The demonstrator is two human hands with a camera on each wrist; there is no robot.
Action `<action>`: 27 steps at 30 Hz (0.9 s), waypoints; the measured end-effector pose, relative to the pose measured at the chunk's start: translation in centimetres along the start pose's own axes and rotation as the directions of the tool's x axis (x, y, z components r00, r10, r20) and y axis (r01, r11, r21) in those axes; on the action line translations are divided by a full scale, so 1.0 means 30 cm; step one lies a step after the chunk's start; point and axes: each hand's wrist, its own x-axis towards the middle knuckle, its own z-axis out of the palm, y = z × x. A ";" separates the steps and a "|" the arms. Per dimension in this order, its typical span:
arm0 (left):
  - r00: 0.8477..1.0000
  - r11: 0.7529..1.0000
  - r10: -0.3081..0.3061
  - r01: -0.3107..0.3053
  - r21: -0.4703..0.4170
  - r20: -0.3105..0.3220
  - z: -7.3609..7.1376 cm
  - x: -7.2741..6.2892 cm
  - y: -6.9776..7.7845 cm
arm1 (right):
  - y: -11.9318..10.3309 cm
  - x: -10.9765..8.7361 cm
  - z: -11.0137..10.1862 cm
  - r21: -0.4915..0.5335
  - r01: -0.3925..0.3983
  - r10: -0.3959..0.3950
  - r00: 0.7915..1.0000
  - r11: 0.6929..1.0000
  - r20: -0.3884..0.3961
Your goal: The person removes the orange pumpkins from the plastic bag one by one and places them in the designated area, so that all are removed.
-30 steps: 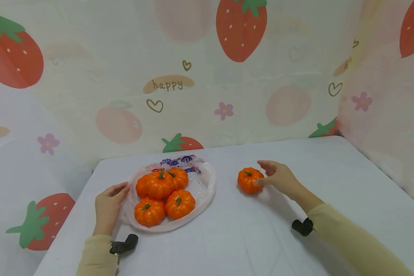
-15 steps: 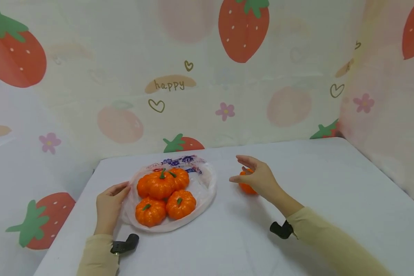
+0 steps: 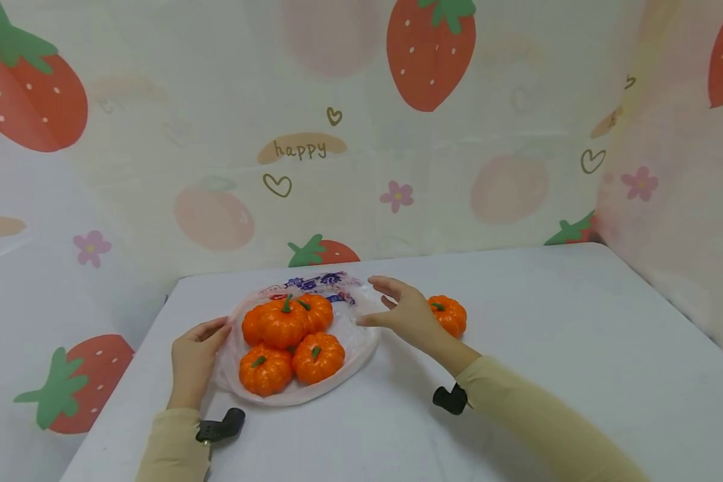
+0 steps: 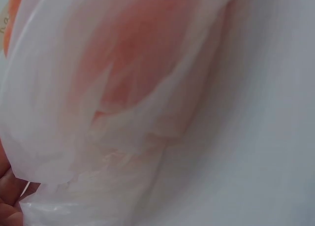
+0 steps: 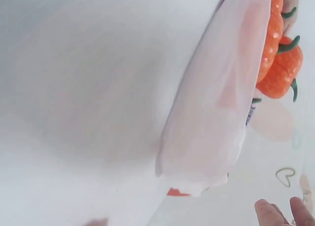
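A white plastic bag (image 3: 357, 355) with blue and red print lies open on the table, its rim spread in a ring. Several small orange pumpkins (image 3: 318, 358) with green stems sit inside it. At the bag's left rim, my left hand (image 3: 194, 358) pinches the plastic between thumb and fingers. My right hand (image 3: 412, 320) is beside the bag's right rim, thumb and fingers apart and nothing between them; whether it touches the plastic I cannot tell. Just behind that hand, one more pumpkin (image 3: 452, 316) stands on the table, partly covered by it.
The white-covered table (image 3: 554, 321) extends to the right of the lone pumpkin. A strawberry-printed curtain (image 3: 361, 167) hangs along the back and both sides. Dark wrist cameras are strapped to both wrists.
My right hand has moved left, away from beside the lone pumpkin, across it, and to the bag's right rim. The pumpkin stays on the table. My left hand keeps its hold.
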 end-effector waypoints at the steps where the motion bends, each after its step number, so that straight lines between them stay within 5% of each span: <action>1: 1.000 1.000 0.003 -0.003 0.001 0.001 0.000 0.000 0.000 | -0.003 0.004 0.012 -0.003 0.004 -0.004 1.000 1.000 0.007; 27: 1.000 1.000 -0.008 0.008 -0.002 0.007 -0.003 -0.007 0.008 | -0.038 0.074 0.264 -0.029 -0.002 0.005 0.992 1.000 0.123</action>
